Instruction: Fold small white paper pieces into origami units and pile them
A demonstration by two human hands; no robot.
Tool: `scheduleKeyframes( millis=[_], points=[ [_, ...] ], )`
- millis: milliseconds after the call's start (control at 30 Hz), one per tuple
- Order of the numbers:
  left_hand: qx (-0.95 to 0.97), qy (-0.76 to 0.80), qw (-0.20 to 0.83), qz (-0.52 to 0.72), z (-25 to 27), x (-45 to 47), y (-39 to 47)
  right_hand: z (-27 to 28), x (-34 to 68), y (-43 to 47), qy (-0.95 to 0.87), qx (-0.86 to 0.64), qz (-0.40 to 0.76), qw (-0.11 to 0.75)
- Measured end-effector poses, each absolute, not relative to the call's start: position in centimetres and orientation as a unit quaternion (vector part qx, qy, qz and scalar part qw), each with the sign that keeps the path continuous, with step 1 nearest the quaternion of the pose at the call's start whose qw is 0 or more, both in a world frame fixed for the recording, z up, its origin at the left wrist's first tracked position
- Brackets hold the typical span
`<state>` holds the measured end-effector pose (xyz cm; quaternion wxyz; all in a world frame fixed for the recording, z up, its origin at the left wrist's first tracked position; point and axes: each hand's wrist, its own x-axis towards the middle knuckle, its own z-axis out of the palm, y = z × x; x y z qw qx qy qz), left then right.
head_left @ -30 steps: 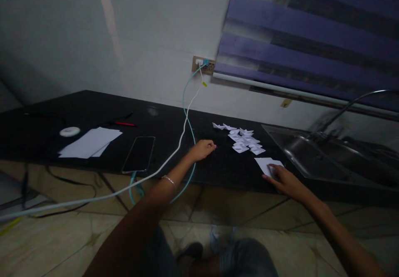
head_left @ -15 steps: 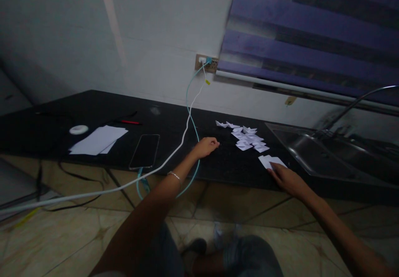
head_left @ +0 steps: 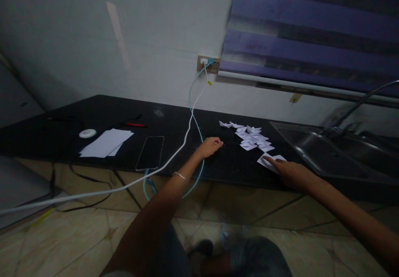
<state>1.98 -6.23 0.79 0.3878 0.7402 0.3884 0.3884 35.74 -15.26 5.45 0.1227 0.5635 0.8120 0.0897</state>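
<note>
Paper (head_left: 265, 164) beside folded boats (head_left: 252, 136), near sink (head_left: 307, 148)

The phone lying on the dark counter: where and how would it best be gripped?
Likely across both long edges of the phone, toward its far end, coming from above: it lies flat and narrow, and the white cable passes close by its near right corner.

Open counter (head_left: 234, 167) between the hands (head_left: 210, 146), folded papers (head_left: 251, 137) beyond.

From here: countertop (head_left: 230, 167) smooth, low sheen. Paper boats (head_left: 249, 137), paper piece (head_left: 263, 162) near front edge: matt. Phone (head_left: 150, 152), same edge: smooth, glassy. Sink (head_left: 308, 147): shiny metal.
</note>
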Motion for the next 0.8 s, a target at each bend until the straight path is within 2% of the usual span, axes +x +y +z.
scheduleKeyframes(
  millis=[167,400,567,800],
  points=[
    [0.741,0.388,0.388,0.387,0.9,2.0,-6.2,7.0,35.9,-14.6,0.799,0.581,0.120,0.096],
    [0.729,0.386,0.417,0.382,0.9,2.0,-6.2,7.2,36.1,-14.8,0.792,0.590,0.069,0.143],
    [0.734,0.387,0.406,0.384,0.8,2.0,-6.2,6.5,36.5,-15.1,0.782,0.612,0.058,0.101],
    [0.728,0.380,0.415,0.392,0.5,2.1,-6.0,10.6,37.9,-15.0,0.788,0.602,0.070,0.106]
  ],
)
